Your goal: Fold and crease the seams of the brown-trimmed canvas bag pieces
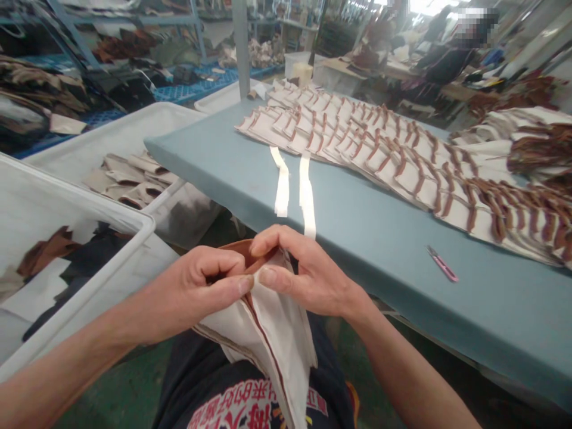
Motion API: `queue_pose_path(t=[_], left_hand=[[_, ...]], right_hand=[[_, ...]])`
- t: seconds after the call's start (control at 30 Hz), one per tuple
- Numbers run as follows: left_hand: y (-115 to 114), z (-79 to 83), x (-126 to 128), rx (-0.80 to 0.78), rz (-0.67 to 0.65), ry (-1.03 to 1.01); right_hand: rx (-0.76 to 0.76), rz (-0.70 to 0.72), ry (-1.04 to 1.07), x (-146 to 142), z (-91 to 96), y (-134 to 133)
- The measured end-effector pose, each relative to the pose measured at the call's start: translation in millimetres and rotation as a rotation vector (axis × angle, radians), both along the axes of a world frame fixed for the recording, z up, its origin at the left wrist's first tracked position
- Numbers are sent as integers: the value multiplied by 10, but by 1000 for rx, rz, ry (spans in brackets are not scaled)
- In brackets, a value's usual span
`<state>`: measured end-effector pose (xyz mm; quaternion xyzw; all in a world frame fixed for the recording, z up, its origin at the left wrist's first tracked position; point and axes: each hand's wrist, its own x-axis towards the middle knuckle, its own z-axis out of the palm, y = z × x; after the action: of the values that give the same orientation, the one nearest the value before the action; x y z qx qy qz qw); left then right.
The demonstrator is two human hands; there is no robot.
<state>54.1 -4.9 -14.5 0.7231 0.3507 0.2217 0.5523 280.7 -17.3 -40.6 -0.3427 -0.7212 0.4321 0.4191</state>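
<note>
My left hand [203, 283] and my right hand [297, 271] meet in front of my chest, both pinching the top of a cream fabric piece with brown trim [268, 328]. The thumbs press together at its upper edge. The piece hangs down over my lap. Both hands sit just before the near edge of the blue-grey table [348, 238].
Two cream strips [295, 185] lie on the table near my hands. A small pink cutter [442, 263] lies to the right. Rows of similar cream and brown pieces [402, 158] cover the far table. White bins [111, 143] with fabric stand at left. People work in the background.
</note>
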Motion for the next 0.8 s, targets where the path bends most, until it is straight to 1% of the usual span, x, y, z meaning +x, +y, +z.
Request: queue_pose_path(t=[0.07,0.1,0.13,0.2,0.27,0.3,0.4,0.47,0.57,0.63,0.73,0.8], left_hand=[[-15,-86,-12,-14,70,-9],[-24,-123,-12,3,107,-11],[-33,-153,-7,39,139,-17],[-55,-184,14,142,172,-21],[-79,-181,41,238,169,-3],[-92,-172,54,272,166,3],[-129,-154,81,318,175,-30],[-155,-173,87,323,196,-59],[-198,-256,88,321,220,-55],[-227,-322,94,315,213,-43],[-270,-397,114,283,194,-2],[-293,-425,124,241,185,16]], right_hand=[[28,-139,33,-17,-42,-112],[9,-187,32,-27,-58,-173],[-39,-215,9,-39,-69,-232],[-173,-217,-77,-74,-72,-329],[-302,-194,-129,-122,-57,-381],[-355,-177,-123,-146,-49,-389],[-501,-117,-15,-202,-60,-365],[-630,-30,107,-222,-111,-334],[-841,154,276,-250,-227,-305],[-890,179,281,-275,-301,-308],[-858,146,247,-306,-393,-327],[-873,210,291,-304,-448,-335]])
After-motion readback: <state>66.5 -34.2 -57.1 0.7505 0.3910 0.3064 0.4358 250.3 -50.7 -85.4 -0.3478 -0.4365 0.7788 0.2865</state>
